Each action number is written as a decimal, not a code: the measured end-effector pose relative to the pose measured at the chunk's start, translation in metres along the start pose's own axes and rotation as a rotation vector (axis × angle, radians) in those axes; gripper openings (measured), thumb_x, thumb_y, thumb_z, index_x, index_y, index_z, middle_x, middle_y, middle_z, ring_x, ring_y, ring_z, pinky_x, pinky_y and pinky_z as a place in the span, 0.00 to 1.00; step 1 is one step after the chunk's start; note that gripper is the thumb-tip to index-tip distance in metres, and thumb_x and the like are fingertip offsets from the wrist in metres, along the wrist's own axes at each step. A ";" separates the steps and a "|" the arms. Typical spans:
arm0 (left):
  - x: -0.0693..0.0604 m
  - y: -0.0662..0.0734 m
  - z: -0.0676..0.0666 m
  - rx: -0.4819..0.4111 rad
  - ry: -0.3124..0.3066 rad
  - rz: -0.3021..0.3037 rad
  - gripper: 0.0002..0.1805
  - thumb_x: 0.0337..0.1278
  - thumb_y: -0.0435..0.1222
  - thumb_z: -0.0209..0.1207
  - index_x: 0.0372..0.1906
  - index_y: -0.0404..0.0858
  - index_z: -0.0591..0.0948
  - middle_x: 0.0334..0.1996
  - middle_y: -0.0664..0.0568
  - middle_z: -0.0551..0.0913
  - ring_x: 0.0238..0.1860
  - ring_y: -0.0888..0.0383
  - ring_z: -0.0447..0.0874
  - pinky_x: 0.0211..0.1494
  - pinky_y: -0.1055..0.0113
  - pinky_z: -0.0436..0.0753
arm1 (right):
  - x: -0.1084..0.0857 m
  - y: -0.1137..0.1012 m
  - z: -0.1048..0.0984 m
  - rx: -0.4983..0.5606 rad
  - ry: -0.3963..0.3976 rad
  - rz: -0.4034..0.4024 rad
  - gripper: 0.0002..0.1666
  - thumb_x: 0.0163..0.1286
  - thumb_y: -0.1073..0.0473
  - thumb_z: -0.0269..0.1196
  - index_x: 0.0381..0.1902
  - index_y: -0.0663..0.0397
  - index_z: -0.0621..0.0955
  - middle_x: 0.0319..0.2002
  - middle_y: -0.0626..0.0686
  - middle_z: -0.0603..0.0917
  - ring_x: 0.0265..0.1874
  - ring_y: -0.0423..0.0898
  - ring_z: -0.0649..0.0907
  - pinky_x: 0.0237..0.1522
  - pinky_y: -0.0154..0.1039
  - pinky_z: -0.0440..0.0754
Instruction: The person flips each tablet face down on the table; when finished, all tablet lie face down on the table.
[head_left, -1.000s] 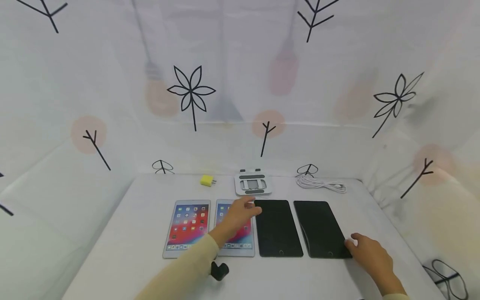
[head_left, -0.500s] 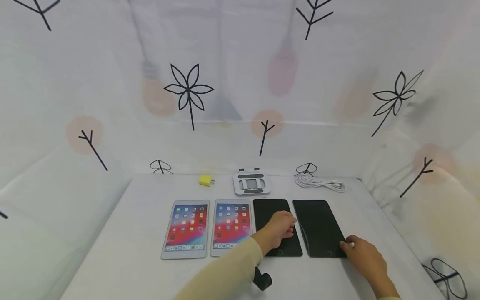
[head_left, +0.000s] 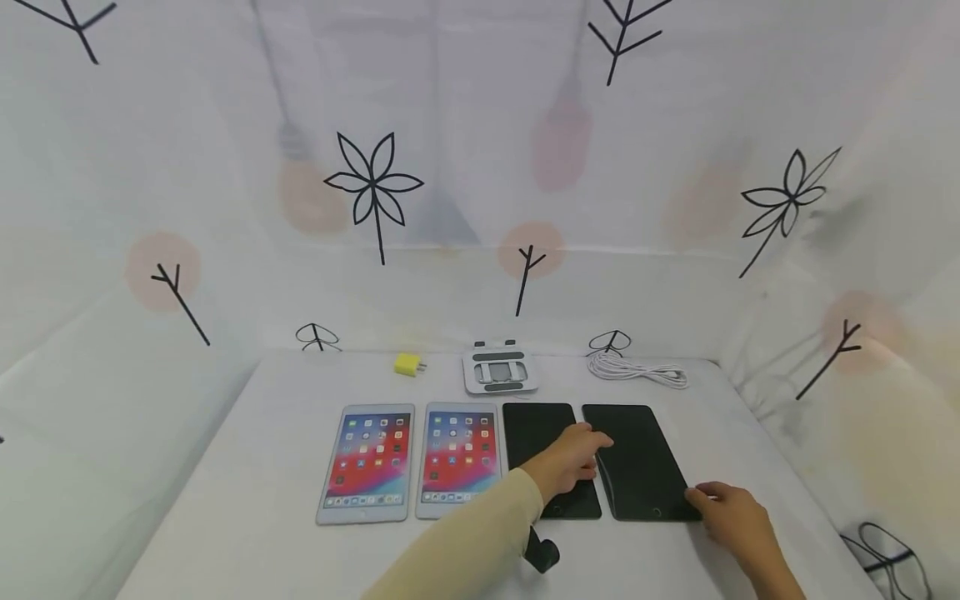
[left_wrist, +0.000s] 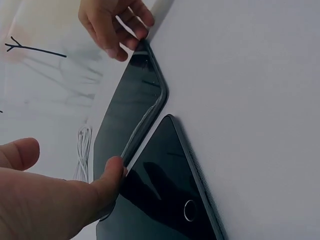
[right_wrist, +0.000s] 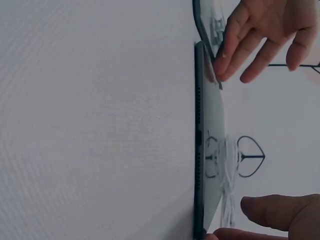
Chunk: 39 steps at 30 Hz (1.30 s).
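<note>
Flat on the white table lies a black tablet [head_left: 641,467], the rightmost in a row; a pale wavy streak runs along its left edge. My left hand [head_left: 564,460] reaches over the neighbouring black tablet [head_left: 534,429], and a finger touches the left edge of the rightmost one. In the left wrist view that hand's thumb [left_wrist: 22,152] stands apart from the finger. At the lower right corner of the same tablet is my right hand [head_left: 737,518], its fingers at the edge. Its thumb [right_wrist: 270,207] is held away from the tablet in the right wrist view.
Two white tablets [head_left: 366,467] with lit screens lie on the left of the row. Behind stand a yellow plug adapter [head_left: 407,364], a silver-grey folding stand [head_left: 500,372] and a coiled white cable [head_left: 637,369]. A patterned cloth [head_left: 450,208] surrounds the table.
My left hand has moved right, from over the second white tablet across the first black tablet to the left edge of the rightmost one. The right hand has stayed at its corner.
</note>
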<state>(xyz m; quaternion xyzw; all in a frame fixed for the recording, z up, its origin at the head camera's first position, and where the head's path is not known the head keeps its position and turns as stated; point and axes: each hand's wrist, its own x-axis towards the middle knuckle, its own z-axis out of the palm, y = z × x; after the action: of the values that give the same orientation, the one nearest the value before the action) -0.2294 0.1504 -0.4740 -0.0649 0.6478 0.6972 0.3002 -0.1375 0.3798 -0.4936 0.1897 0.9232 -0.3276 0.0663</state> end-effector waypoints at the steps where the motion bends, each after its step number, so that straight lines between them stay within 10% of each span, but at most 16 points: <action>1: 0.002 0.000 0.000 -0.002 -0.007 -0.010 0.34 0.64 0.35 0.63 0.73 0.33 0.67 0.65 0.36 0.73 0.58 0.40 0.77 0.65 0.45 0.79 | 0.000 0.000 0.000 0.058 -0.012 0.020 0.33 0.72 0.50 0.61 0.57 0.79 0.76 0.34 0.63 0.86 0.31 0.53 0.85 0.33 0.48 0.86; 15: 0.008 0.007 -0.004 0.055 -0.124 -0.013 0.37 0.64 0.40 0.65 0.76 0.39 0.66 0.70 0.37 0.70 0.53 0.35 0.78 0.59 0.37 0.80 | 0.004 0.006 -0.003 0.350 -0.061 0.087 0.37 0.67 0.57 0.67 0.61 0.84 0.70 0.50 0.74 0.82 0.36 0.49 0.86 0.36 0.43 0.89; 22: 0.009 0.004 -0.009 0.063 -0.201 0.030 0.38 0.65 0.40 0.64 0.77 0.39 0.64 0.73 0.37 0.65 0.59 0.30 0.75 0.58 0.37 0.81 | 0.001 0.011 0.001 0.546 -0.084 0.118 0.38 0.69 0.58 0.67 0.65 0.82 0.68 0.41 0.56 0.87 0.31 0.45 0.85 0.35 0.39 0.88; 30: 0.008 -0.004 -0.010 0.073 -0.242 0.047 0.37 0.68 0.40 0.62 0.78 0.42 0.63 0.71 0.37 0.67 0.58 0.34 0.77 0.59 0.40 0.81 | -0.005 0.010 0.012 1.023 -0.258 0.152 0.28 0.77 0.56 0.61 0.71 0.52 0.68 0.45 0.38 0.83 0.46 0.39 0.86 0.54 0.46 0.86; 39: 0.007 0.000 -0.003 0.161 -0.267 0.081 0.34 0.70 0.45 0.60 0.77 0.45 0.66 0.68 0.37 0.72 0.61 0.33 0.76 0.63 0.37 0.77 | -0.019 -0.003 0.013 1.138 -0.279 0.077 0.13 0.79 0.57 0.57 0.51 0.28 0.79 0.49 0.29 0.82 0.51 0.37 0.83 0.62 0.54 0.81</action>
<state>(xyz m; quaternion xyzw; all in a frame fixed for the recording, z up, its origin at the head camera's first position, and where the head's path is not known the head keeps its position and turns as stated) -0.2358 0.1497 -0.4779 0.0789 0.6580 0.6569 0.3596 -0.1216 0.3633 -0.4971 0.1841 0.5770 -0.7910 0.0867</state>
